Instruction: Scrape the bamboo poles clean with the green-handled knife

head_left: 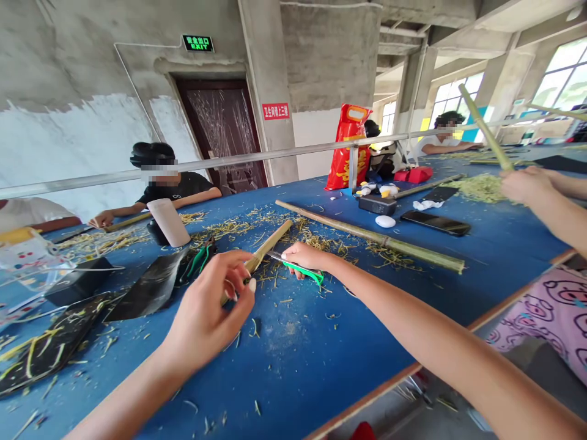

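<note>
A peeled, pale yellow stalk (pixel 274 239) slants up from the blue table in front of me. My left hand (pixel 213 299) is closed around its lower end, with curled fingers hiding much of that part. My right hand (pixel 305 256) is shut on a green-handled cutting tool (pixel 308 273), whose grey metal end touches or nearly touches the stalk beside my left fingers. The tool's exact kind is partly hidden by my hand. Behind my right hand lies a long, greenish-brown stalk (pixel 367 234). Thin yellow shavings (pixel 316 238) are scattered around it.
Left of me are green-handled pliers (pixel 199 260), a black sheet (pixel 149 287), a black box (pixel 80 281) and a pale cup (pixel 168 223). A phone (pixel 435 223) lies to the right. A co-worker's hands (pixel 527 186) hold an upright stalk (pixel 486 128). A metal rail (pixel 275 153) crosses behind.
</note>
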A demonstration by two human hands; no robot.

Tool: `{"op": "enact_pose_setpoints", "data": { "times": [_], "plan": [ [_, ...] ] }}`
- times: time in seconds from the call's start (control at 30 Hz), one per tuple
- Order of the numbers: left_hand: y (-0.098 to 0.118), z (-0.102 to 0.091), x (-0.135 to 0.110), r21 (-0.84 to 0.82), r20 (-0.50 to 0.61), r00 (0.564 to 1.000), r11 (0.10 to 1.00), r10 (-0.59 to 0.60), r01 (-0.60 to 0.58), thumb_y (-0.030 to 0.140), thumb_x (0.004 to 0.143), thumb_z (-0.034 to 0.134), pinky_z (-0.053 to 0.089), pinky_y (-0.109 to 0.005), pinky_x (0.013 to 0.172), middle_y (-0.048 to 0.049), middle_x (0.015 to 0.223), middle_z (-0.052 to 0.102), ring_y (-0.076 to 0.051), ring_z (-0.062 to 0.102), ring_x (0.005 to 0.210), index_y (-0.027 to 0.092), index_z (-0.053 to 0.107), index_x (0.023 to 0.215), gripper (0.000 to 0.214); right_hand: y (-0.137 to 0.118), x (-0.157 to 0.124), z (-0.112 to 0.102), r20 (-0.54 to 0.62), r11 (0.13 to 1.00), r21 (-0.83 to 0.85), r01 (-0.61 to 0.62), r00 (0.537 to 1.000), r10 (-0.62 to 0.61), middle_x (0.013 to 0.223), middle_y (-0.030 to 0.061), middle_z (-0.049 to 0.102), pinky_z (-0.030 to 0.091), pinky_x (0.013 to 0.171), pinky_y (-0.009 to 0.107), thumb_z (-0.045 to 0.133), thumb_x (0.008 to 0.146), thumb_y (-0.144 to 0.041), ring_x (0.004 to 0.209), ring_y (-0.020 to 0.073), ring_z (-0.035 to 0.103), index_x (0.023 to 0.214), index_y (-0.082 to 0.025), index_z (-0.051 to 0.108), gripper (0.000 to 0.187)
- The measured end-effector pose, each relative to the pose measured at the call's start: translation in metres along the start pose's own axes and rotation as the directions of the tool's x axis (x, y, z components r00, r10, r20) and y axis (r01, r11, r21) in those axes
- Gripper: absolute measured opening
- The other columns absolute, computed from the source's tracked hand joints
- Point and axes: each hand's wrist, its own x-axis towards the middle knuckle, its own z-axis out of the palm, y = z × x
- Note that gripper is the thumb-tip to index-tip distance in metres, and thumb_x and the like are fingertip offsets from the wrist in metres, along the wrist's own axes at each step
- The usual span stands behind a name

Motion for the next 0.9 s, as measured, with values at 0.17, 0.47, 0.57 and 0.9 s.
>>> {"op": "enact_pose_setpoints", "data": {
  "times": [0.17,0.47,0.57,0.9],
  "plan": [
    [-0.068,0.028,0.043,0.363,0.186,0.978,0.932,-0.098,0.024,0.047,0.076,0.045,0.043,-0.040,0.081,-0.0132,0.101,0.054,-0.028,0.054,0.094,0.016,0.052,0.118,0.052,-0.006,-0.008,-0.006,-0.064,0.997,0.058,0.058,0.997,-0.054,0.062,-0.0011,0.058,0.044,0.040,0.021,0.045,0.086,-0.031,0.042,0.0103,0.056,0.076,-0.016,0.049,0.019],
    [-0.088,0.009,0.053,0.147,0.354,0.922,0.983,-0.158,0.112,0.048,0.082,0.031,0.045,-0.033,0.072,-0.0110,0.093,0.066,-0.025,0.061,0.083,0.012,0.057,0.110,0.053,-0.022,-0.014,-0.010,-0.384,0.919,-0.391,0.050,0.899,-0.212,0.067,0.0038,0.056,0.039,0.049,0.022,0.040,0.087,-0.035,0.056,0.0136,0.056,0.078,-0.016,0.049,0.023],
    [-0.078,-0.001,0.046,0.028,0.369,0.913,0.984,-0.172,0.174,0.051,0.083,0.030,0.046,-0.031,0.068,-0.0093,0.091,0.066,-0.022,0.062,0.077,0.012,0.047,0.122,0.058,-0.024,-0.019,-0.004,-0.400,0.704,-0.711,0.015,0.814,-0.421,0.083,0.0107,0.059,0.038,0.055,0.026,0.037,0.087,-0.027,0.067,0.0168,0.056,0.084,-0.015,0.049,0.017],
    [-0.058,-0.015,0.033,-0.003,0.192,0.976,0.995,-0.100,0.102,0.048,0.086,0.029,0.047,-0.030,0.067,-0.0096,0.094,0.061,-0.017,0.060,0.067,0.012,0.042,0.126,0.056,-0.042,-0.031,0.040,-0.255,0.604,-0.790,0.107,0.838,-0.482,0.091,0.0115,0.065,0.035,0.048,0.027,0.027,0.092,-0.040,0.067,0.0183,0.060,0.098,-0.015,0.039,0.028]
  ]
}}
